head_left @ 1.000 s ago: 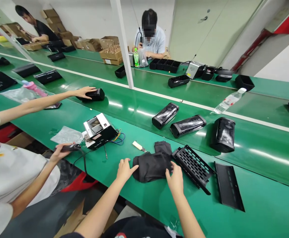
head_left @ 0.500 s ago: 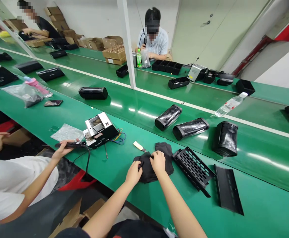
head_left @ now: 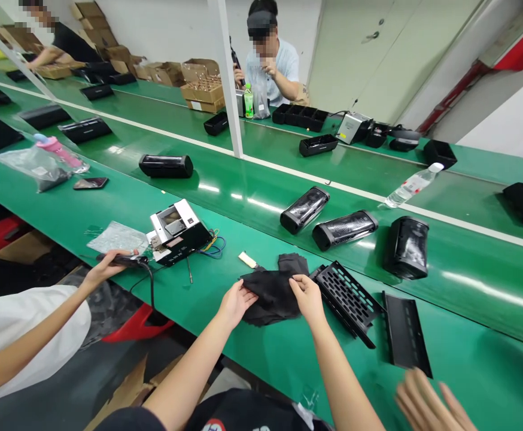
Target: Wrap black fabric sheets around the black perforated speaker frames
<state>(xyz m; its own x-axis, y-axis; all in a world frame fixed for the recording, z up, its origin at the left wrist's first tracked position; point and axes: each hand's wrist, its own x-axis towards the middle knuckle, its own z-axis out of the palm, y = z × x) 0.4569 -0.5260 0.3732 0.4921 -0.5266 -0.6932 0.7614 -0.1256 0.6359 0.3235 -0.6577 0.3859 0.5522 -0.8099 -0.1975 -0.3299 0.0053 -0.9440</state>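
A piece of thin black cloth (head_left: 268, 284) is stretched between my two hands, over a pile of more black cloth (head_left: 294, 263) on the green bench. My left hand (head_left: 238, 304) pinches its left corner, with the palm partly turned up. On the other side my right hand (head_left: 306, 294) grips the right edge between thumb and fingers. Just beyond the pile lies a cream-handled blade tool (head_left: 248, 260). Right of my right hand are stacked black perforated metal grilles (head_left: 349, 296) and one separate black panel (head_left: 406, 332).
Black cylindrical speakers (head_left: 344, 229) lie on the green belt (head_left: 261, 188) ahead. A silver-black machine (head_left: 178, 230) with wires stands to the left, beside a co-worker's hand (head_left: 106, 268) holding a dark tool. Another person's blurred hand (head_left: 429, 404) reaches in at lower right.
My hands have moved apart and lifted one cloth piece, spreading it between them. Another person's hand has appeared at lower right. The co-worker opposite has raised a hand toward the face.
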